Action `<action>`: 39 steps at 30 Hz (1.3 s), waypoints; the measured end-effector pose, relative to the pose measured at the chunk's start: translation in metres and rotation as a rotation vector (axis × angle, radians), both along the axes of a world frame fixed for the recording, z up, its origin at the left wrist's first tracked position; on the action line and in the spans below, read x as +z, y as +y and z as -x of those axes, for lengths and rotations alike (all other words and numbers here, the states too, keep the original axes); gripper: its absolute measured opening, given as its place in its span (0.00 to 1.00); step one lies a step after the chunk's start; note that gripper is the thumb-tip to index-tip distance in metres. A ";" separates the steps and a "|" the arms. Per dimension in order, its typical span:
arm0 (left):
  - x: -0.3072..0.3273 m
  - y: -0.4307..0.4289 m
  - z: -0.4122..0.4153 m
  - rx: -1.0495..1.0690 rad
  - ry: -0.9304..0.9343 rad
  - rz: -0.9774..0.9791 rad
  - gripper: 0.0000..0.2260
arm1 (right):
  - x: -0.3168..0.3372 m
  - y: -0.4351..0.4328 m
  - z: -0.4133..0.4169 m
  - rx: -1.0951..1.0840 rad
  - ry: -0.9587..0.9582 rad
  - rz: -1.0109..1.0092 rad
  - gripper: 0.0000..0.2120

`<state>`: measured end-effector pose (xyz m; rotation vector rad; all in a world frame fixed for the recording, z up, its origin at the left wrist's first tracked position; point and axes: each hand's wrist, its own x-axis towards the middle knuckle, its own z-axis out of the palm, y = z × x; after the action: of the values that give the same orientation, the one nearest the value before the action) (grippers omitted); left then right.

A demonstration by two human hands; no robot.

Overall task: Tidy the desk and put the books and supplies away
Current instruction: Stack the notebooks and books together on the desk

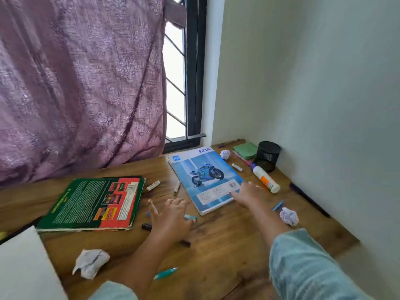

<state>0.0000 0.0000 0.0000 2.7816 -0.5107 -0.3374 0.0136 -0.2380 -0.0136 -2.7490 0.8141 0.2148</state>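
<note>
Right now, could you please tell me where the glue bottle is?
In the head view the glue bottle lies on its side at the far right of the desk, in front of the black pen cup and right of the blue notebook.

Surface (pixel 227 241) was wood, visible grain, kinda matt. Notebook (pixel 205 176) had a glossy paper cover, the book (pixel 93 204) looked duller and worn at the edges. Curtain (pixel 82 83) was rough woven cloth, cup (pixel 267 155) black mesh, glue (pixel 266 179) smooth plastic, paper ball (pixel 91 263) all crinkly.
</note>
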 end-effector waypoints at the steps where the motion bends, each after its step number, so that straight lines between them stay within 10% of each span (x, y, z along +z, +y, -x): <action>1: 0.001 -0.005 -0.002 0.004 0.002 -0.024 0.25 | -0.001 -0.006 -0.007 -0.029 0.035 -0.013 0.35; 8: -0.015 -0.030 -0.012 0.006 0.047 -0.129 0.25 | -0.018 -0.020 -0.026 -0.063 0.061 -0.064 0.48; 12: -0.018 -0.043 -0.009 -0.018 0.078 -0.167 0.24 | -0.013 -0.026 -0.028 -0.132 -0.060 -0.186 0.38; 16: -0.017 -0.051 -0.009 0.007 0.114 -0.124 0.24 | -0.006 -0.014 -0.028 -0.310 -0.580 -0.607 0.18; 19: -0.001 -0.061 -0.014 0.103 0.267 0.254 0.28 | 0.020 0.010 -0.017 -0.288 -0.968 -0.752 0.08; 23: 0.044 -0.075 -0.024 0.245 0.673 1.138 0.34 | 0.056 0.051 0.015 0.091 -1.335 -0.431 0.04; 28: 0.052 -0.065 -0.035 0.309 1.029 1.515 0.36 | 0.037 0.068 0.049 0.579 -1.234 -0.174 0.11; 32: 0.004 -0.062 -0.039 0.473 0.722 1.330 0.18 | 0.002 0.062 0.071 0.644 -1.067 -0.072 0.10; 36: -0.030 -0.073 -0.039 0.490 0.521 1.028 0.20 | -0.030 0.063 0.088 0.638 -0.891 -0.020 0.12; 39: -0.043 -0.076 -0.049 0.347 0.280 0.457 0.28 | -0.041 0.062 0.084 0.604 -0.711 0.047 0.20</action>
<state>0.0486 -0.0758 -0.0432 2.2730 -0.0248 -0.4538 -0.0699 -0.1758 -0.0545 -2.7146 -0.1959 -0.6419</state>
